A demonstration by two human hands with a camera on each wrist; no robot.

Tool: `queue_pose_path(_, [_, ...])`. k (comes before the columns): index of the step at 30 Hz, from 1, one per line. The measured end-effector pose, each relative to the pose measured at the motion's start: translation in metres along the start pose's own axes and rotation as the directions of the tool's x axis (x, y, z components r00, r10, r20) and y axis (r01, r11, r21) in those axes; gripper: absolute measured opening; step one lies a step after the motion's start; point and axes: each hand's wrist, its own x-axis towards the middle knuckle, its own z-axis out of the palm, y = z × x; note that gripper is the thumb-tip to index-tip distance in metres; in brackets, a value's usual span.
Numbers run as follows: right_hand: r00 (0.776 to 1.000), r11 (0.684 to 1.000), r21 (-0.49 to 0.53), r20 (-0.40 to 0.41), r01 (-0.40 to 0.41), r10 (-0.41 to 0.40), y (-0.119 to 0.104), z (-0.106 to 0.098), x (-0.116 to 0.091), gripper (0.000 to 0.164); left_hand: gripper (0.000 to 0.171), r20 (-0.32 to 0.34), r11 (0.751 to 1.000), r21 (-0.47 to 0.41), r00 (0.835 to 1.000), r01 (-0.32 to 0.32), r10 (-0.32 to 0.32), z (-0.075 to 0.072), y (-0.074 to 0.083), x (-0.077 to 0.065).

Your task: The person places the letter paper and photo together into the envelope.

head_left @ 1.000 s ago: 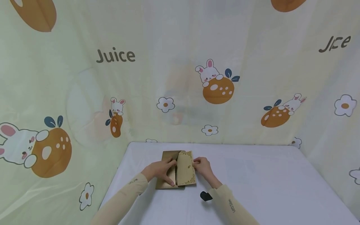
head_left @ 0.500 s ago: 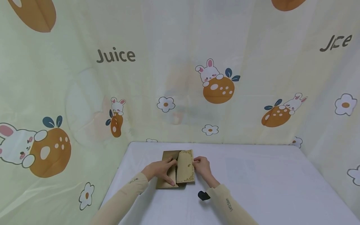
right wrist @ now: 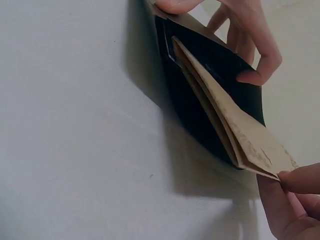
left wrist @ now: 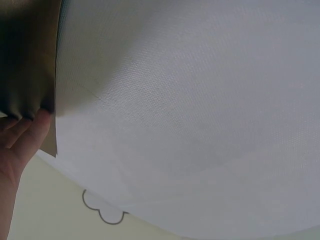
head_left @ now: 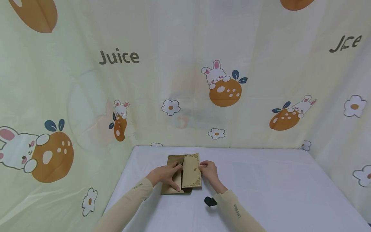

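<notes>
On the table a brown envelope (head_left: 175, 158) lies under my left hand (head_left: 164, 175), whose fingers are spread across it. In the right wrist view a left fingertip hooks over the edge of the envelope's dark opening (right wrist: 197, 120), and the thumb lies on its other end. A folded tan card (head_left: 191, 170) with ornate printed corners sits partly inside that opening. My right hand (head_left: 210, 170) pinches the card's outer edge between thumb and finger. In the left wrist view, left fingertips (left wrist: 37, 127) press against the envelope's flat brown face (left wrist: 30, 50).
A white cloth (head_left: 261, 187) covers the table. Beside the right cuff shows a small black object (head_left: 210, 201). Behind the table and at both sides hangs a pale curtain (head_left: 185, 80) with rabbit, orange and flower prints.
The folded card has shifted slightly away from me and its near edge has swung up a little. My right hand moved slightly with it. My left hand stays in place.
</notes>
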Motion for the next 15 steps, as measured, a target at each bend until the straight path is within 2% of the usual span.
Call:
queue_pose_path(9, [1.0,1.0,0.017,0.0,0.0,0.0,-0.003,0.016,-0.004,0.019,0.104,-0.006,1.0,0.017,1.0,0.022,-0.022,0.0,0.0,-0.001])
queue_pose_path(15, [0.999,0.999,0.047,0.04,-0.01,0.008,-0.01,0.03,-0.013,0.018,0.106,-0.009,1.0,0.017,1.0,0.02,-0.019,0.002,0.0,0.0])
